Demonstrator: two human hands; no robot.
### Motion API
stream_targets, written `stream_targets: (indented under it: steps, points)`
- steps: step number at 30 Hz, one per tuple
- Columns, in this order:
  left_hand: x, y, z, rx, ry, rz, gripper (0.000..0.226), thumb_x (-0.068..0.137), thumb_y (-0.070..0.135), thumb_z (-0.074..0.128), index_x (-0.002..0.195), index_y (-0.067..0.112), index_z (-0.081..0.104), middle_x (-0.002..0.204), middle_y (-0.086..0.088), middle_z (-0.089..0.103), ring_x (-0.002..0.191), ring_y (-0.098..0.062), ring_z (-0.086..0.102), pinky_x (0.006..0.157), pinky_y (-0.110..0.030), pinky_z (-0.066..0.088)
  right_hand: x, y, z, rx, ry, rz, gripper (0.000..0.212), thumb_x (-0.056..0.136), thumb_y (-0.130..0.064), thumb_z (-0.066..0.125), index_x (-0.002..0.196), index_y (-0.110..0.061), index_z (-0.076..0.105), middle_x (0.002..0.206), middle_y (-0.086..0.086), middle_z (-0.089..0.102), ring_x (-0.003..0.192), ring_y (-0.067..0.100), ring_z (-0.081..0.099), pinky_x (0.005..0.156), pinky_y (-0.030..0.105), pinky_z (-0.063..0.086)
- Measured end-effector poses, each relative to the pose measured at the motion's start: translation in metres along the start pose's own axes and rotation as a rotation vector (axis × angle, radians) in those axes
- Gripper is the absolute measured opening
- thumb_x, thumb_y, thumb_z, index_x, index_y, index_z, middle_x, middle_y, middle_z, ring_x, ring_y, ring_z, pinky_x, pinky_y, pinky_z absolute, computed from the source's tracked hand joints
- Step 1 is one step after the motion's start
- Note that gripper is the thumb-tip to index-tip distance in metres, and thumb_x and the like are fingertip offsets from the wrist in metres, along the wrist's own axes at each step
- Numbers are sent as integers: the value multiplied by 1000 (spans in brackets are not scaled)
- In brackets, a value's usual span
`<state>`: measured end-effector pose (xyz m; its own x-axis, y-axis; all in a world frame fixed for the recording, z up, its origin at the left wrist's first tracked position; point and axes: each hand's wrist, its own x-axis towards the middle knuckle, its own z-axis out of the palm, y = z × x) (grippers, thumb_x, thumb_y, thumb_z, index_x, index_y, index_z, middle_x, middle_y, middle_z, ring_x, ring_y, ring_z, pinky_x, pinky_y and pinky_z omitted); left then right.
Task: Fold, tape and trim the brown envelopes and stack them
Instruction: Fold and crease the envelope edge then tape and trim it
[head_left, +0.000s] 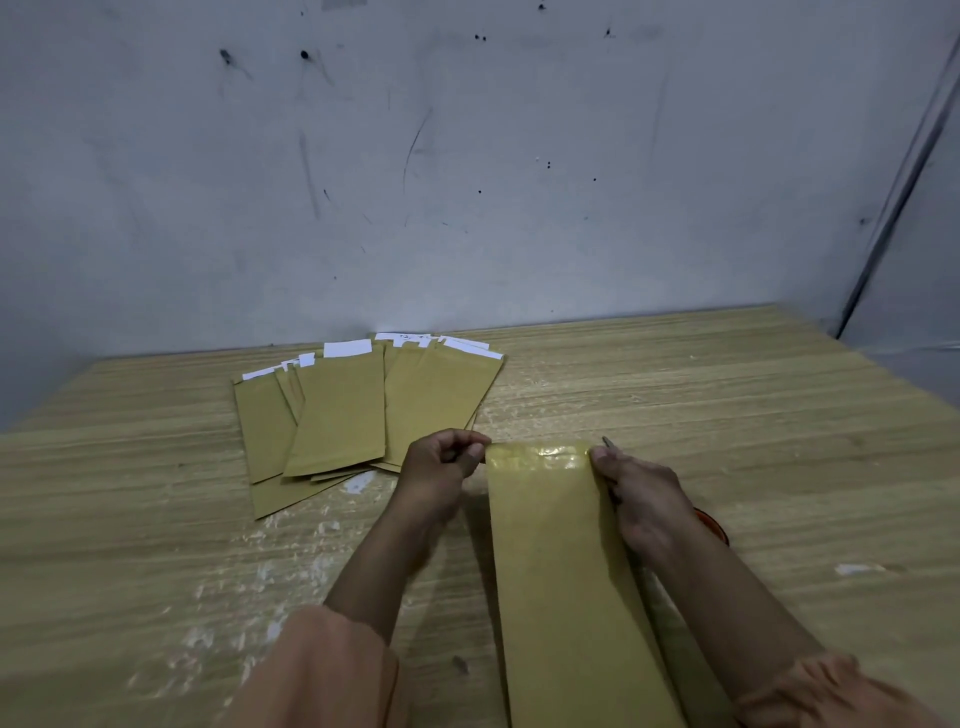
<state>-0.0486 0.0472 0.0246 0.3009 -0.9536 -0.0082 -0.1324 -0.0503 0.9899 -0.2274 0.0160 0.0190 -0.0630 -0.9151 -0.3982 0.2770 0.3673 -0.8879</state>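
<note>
A long brown envelope (561, 561) lies lengthwise on the wooden table (753, 415) in front of me. A glossy strip of clear tape (540, 457) covers its folded far end. My left hand (441, 462) has curled fingers and pinches the envelope at its far left corner, by the tape's end. My right hand (644, 499) is at the far right corner, its thumb on the tape. It grips scissors: a thin metal tip (607, 443) pokes out past the fingers, and an orange handle (716, 526) shows under the wrist. The blades are mostly hidden by the hand.
A fanned pile of several brown envelopes (337, 415), with white sheets sticking out of their far ends, lies at the back left near the grey wall (467, 182). Small white scraps (857, 569) and scuffs dot the table.
</note>
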Motion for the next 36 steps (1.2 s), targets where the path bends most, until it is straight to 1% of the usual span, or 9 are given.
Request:
stream_targets:
  steps: [5,9,19,23,24,25,26,32,36]
  points:
    - [0,-5,4,74,129,6,14,86,11,66,77,16,56,72,1,63,68,-12,56,58,-20,43,0,0,4,-25,49,-72,22,84,-11,68,105,-5,66,123,9,62,116,22,54,106,39,40]
    - [-2,-4,10,106,157,-10,16,88,9,64,74,16,59,75,0,62,73,-15,56,65,-22,44,-7,0,4,-51,39,-85,3,86,-12,65,86,-15,65,106,6,65,106,20,57,101,37,44]
    - [-3,7,15,-282,99,-283,11,88,5,62,78,9,62,77,-4,66,64,-6,59,39,-12,38,-9,-5,3,3,44,-104,4,86,-11,65,90,-12,65,97,5,66,96,18,58,91,33,47]
    - [-3,11,20,-192,70,-239,10,90,9,60,81,7,65,86,-10,69,63,-6,60,63,-21,53,-9,-6,4,-11,60,-138,3,87,-12,65,88,-14,65,97,4,66,95,17,58,93,33,47]
    - [-3,14,21,-208,55,-267,11,91,12,60,82,8,66,77,-5,68,58,-4,59,84,-40,51,-8,-7,4,-17,69,-153,2,87,-11,65,88,-14,65,94,2,65,92,14,58,92,32,46]
    - [-3,16,21,-248,35,-300,13,91,15,61,80,10,65,65,1,67,52,-2,58,61,-24,49,-8,-9,3,-22,81,-170,2,88,-10,64,89,-12,65,90,0,64,87,11,57,90,30,46]
    - [-3,19,21,-294,18,-330,17,91,17,61,75,13,62,55,5,64,48,0,58,47,-21,22,-8,-11,3,-26,93,-191,3,88,-10,63,91,-11,64,87,-2,62,82,8,56,88,28,45]
    - [0,21,26,-51,57,-203,25,95,20,54,74,11,64,79,-6,69,69,-11,63,59,-20,45,-6,-15,0,-75,96,-238,5,88,-12,64,93,-13,64,91,-1,62,85,9,54,84,28,43]
    - [5,24,33,-99,44,-215,31,96,22,53,68,11,60,57,2,61,60,-11,56,58,-21,41,-5,-17,-1,-72,81,-222,9,89,-13,63,98,-12,64,92,-1,63,90,12,55,89,29,44]
